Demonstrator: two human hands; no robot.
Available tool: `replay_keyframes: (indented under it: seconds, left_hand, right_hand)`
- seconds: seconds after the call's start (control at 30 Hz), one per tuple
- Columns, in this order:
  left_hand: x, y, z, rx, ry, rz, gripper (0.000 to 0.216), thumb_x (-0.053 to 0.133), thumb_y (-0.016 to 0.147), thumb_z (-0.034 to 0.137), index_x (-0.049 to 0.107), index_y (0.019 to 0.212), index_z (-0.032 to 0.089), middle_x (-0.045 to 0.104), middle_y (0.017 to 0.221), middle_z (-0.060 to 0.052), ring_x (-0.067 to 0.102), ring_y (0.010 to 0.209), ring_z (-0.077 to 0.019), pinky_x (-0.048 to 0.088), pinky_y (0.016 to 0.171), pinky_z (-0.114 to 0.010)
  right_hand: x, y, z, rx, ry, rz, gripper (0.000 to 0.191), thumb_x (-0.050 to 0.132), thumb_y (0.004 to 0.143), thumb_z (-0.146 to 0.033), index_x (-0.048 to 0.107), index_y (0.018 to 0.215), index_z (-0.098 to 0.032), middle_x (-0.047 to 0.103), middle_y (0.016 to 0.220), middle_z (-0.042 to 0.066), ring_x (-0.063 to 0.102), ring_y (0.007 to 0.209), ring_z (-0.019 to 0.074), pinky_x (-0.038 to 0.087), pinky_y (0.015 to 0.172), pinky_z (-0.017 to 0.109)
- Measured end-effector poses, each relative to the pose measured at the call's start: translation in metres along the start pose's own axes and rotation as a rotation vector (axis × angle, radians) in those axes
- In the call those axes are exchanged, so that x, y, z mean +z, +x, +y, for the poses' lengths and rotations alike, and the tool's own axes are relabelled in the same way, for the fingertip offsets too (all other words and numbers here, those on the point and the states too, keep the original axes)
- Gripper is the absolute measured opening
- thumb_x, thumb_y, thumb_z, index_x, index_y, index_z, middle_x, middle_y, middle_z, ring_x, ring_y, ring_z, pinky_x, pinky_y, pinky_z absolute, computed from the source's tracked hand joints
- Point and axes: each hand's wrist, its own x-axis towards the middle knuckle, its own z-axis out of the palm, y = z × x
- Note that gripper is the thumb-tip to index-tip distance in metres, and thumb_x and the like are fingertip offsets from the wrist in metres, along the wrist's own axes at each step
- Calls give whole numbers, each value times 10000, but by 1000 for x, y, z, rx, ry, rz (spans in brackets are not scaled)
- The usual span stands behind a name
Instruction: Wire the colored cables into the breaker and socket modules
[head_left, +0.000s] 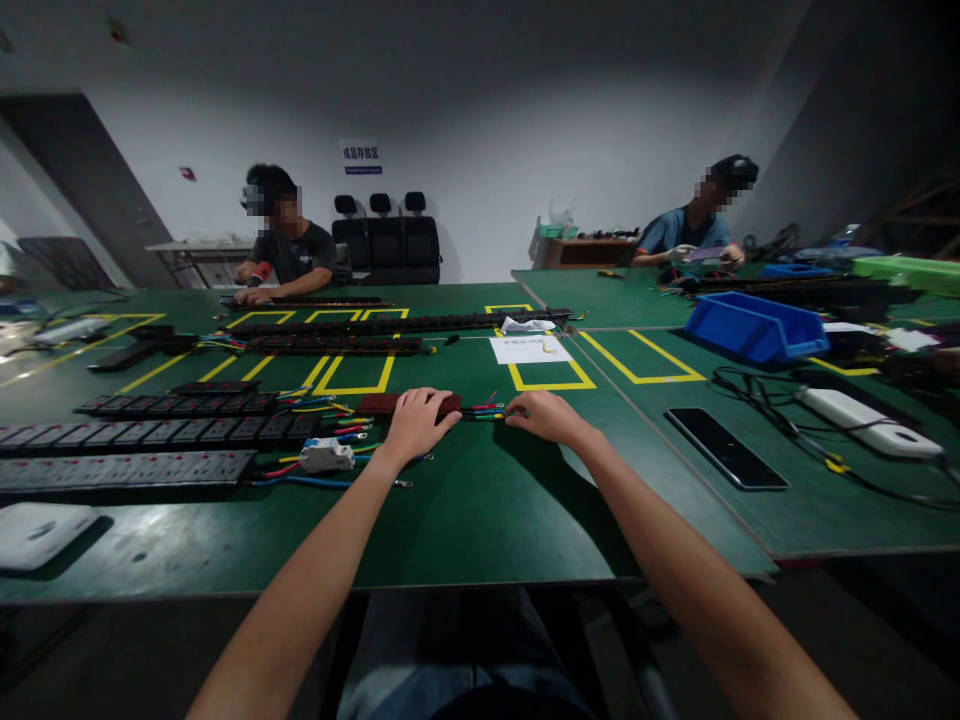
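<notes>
My left hand (pixel 418 422) lies over a dark red strip-shaped piece (pixel 375 403), its fingers curled over the far edge and its thumb on the near side. From the right end of this piece run several coloured wires (pixel 484 411) with small end terminals. At their tips, my right hand (pixel 546 415) is closed in a pinch; the exact wire between the fingers is partly hidden. Left of my left hand lie long socket strips (pixel 127 470) with loose wire leads. A small white and blue circuit breaker (pixel 327 455) sits on the leads of the nearest strip.
A smartphone (pixel 725 447), a white adapter (pixel 870 422) with black cables and a blue bin (pixel 756 327) are on the right. A white box (pixel 45 533) lies near left. Paper (pixel 531 349) lies ahead. Two people (pixel 296 255) work across the green table (pixel 480 540).
</notes>
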Motion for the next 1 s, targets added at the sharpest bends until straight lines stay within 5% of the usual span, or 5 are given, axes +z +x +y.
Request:
replay_keyframes:
  seconds: [1.0]
  left_hand:
    - [0,-1,-1,-5,-9,-4,522,484,1021,583,619,1393,242,641,1336,-128,548,1268,-329,415,1090,-496]
  right_hand:
    - [-3,-1,-5,6,-9,15,200,687,945,-342,822,1080,-283,792,999,46,718,933,217,487,756,261]
